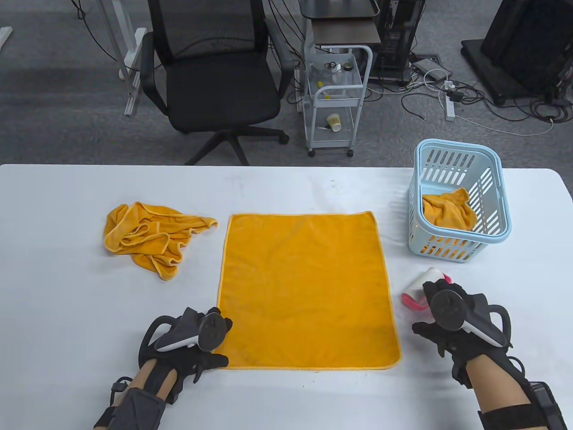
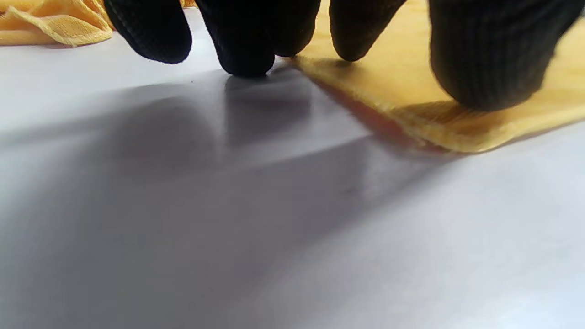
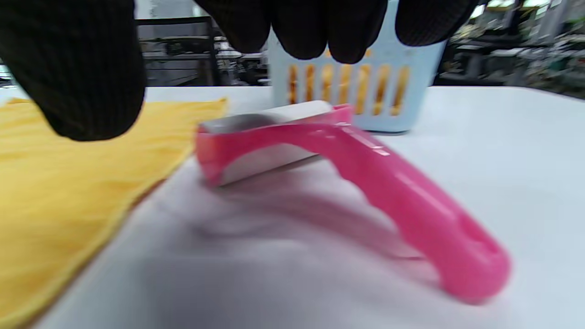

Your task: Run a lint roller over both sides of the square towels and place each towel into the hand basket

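Now the roller (image 3: 347, 169) — on the bench at three o'clock of the flat towel (image 1: 306, 291), under the released right grip (image 1: 452, 322) — should be clasped by its handle; left grip (image 1: 192, 342), released, pins the seven-o'clock corner.

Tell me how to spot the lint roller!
Find the light blue basket at the table's right end. Just in front of it, by the right hand, lies the lint roller. It's the only pink thing there; the towels are all orange.

Orange towel (image 1: 306, 291) flat mid-table, crumpled ones (image 1: 152, 235) left, pink lint roller (image 3: 347, 183) near blue basket (image 1: 461, 199).
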Demonstrator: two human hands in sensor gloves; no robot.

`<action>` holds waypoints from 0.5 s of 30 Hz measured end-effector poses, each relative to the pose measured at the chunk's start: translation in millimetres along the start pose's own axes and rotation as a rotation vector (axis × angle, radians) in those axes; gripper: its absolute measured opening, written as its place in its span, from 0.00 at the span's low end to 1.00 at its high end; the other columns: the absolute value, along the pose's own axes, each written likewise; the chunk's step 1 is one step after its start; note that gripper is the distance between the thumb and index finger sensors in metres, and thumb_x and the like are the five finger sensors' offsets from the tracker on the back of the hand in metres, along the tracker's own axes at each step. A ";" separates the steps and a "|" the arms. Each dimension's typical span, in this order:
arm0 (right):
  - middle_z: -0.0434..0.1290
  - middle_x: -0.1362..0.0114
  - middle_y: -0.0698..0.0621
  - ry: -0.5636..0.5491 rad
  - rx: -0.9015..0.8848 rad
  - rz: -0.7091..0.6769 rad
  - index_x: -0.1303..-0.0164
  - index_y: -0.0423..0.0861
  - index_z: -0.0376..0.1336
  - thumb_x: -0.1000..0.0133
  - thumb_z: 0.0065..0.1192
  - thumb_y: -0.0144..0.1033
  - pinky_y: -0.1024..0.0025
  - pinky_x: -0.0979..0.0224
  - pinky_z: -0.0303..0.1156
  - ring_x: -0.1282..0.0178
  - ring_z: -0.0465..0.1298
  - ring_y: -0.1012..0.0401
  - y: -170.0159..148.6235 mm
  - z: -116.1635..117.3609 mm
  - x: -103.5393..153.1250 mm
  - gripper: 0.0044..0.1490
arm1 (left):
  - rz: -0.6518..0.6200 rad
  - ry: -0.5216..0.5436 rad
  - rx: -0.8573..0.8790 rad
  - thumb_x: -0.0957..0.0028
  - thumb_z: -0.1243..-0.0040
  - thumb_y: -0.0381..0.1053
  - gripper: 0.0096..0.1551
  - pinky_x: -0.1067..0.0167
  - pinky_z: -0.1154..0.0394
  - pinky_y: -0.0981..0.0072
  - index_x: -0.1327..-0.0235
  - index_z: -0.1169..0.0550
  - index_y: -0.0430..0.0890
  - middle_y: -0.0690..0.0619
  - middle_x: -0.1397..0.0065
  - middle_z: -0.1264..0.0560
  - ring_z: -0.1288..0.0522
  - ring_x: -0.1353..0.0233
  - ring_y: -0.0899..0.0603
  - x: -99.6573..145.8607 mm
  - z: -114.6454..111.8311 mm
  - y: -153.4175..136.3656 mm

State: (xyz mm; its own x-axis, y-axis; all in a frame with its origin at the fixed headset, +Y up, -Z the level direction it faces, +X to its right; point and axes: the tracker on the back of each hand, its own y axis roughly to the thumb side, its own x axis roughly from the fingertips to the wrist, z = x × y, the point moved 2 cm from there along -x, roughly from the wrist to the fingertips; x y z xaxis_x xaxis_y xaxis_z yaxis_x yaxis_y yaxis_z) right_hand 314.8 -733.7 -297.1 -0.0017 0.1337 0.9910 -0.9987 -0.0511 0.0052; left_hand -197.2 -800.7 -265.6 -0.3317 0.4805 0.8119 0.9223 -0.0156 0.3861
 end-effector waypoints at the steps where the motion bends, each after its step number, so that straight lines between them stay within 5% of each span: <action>1: 0.52 0.15 0.37 -0.001 0.029 0.048 0.15 0.42 0.47 0.53 0.73 0.66 0.31 0.26 0.60 0.17 0.57 0.36 -5.3 3.7 -3.1 0.67 | 0.001 0.004 -0.009 0.60 0.37 0.72 0.50 0.26 0.40 0.29 0.23 0.41 0.61 0.49 0.12 0.48 0.39 0.16 0.35 -0.3 -1.0 1.1; 5: 0.55 0.17 0.32 0.068 0.118 0.189 0.16 0.36 0.47 0.52 0.73 0.66 0.32 0.29 0.63 0.21 0.61 0.34 -15.3 20.3 -13.8 0.68 | 0.001 0.014 -0.046 0.60 0.36 0.71 0.52 0.26 0.40 0.29 0.23 0.41 0.59 0.48 0.12 0.48 0.39 0.17 0.34 -1.6 -2.3 4.6; 11: 0.68 0.24 0.37 0.078 0.133 0.314 0.25 0.40 0.63 0.45 0.71 0.53 0.37 0.32 0.69 0.27 0.71 0.38 -19.4 37.0 -27.8 0.43 | -0.005 0.012 -0.007 0.61 0.34 0.71 0.53 0.26 0.41 0.28 0.23 0.41 0.58 0.48 0.12 0.49 0.40 0.17 0.35 -2.5 -3.8 1.2; 15: 0.73 0.29 0.37 0.101 0.045 0.353 0.30 0.41 0.65 0.44 0.72 0.46 0.39 0.36 0.74 0.32 0.77 0.39 -16.4 29.7 -30.8 0.36 | -0.003 0.014 -0.008 0.61 0.34 0.71 0.53 0.26 0.41 0.28 0.23 0.41 0.58 0.48 0.12 0.48 0.40 0.17 0.35 -2.7 -3.9 1.1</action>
State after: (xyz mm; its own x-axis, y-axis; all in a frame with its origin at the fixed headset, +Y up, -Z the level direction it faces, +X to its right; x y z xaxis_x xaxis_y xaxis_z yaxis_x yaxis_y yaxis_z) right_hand 332.8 -766.4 -323.7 -0.3530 0.1969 0.9147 -0.9324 -0.1548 -0.3266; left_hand -196.0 -805.5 -265.7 -0.3376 0.4684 0.8165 0.9195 -0.0214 0.3925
